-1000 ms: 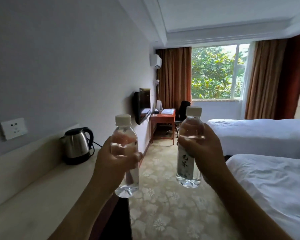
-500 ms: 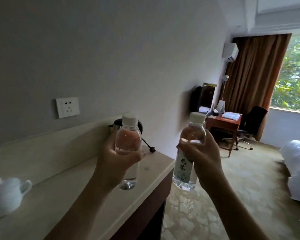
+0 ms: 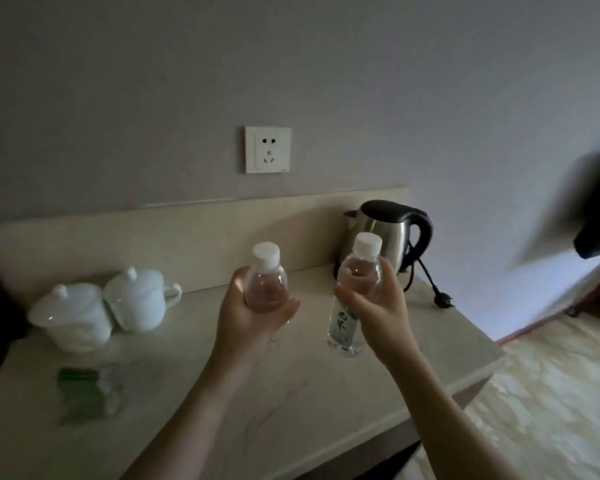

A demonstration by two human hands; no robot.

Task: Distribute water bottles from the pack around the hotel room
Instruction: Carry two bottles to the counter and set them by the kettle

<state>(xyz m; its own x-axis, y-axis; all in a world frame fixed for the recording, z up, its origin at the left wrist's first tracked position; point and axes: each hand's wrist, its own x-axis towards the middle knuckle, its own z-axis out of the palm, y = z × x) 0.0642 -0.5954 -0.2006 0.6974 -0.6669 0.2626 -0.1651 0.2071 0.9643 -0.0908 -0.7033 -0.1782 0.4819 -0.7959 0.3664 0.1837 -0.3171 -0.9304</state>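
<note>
Two water bottles held above a beige counter (image 3: pixel 291 410), one per hand, both upright with white caps toward the ceiling and long axes near vertical; left hand (image 3: pixel 253 317) wrapped from below and behind around the left bottle (image 3: pixel 265 284), fingers curled shut on its clear body, cap tipped slightly right; right hand (image 3: pixel 378 310) clamped on the shoulder of the right bottle (image 3: pixel 355 289), thumb across the front, labelled lower half hanging below the palm, base low over the counter, contact not clear.

Beyond the right hand, just behind its bottle: steel kettle (image 3: pixel 392 237) with black lid and handle, against the low backsplash (image 3: pixel 194 244); cord trailing to a plug (image 3: pixel 442 301) lying loose to the right of the right hand, close to the counter's right edge. To the left of the left hand: two white lidded cups (image 3: pixel 108 306), touching each other, well clear of the bottle. Nearer than the left hand and off to its left: small green packet (image 3: pixel 80 393), blurred, flat on the counter. Above both hands on the wall: white socket (image 3: pixel 267 149).

Bare counter directly beneath and between the hands; more open surface nearer than the wrists; front edge running diagonally toward the lower right, patterned floor (image 3: pixel 551 410) past it.
</note>
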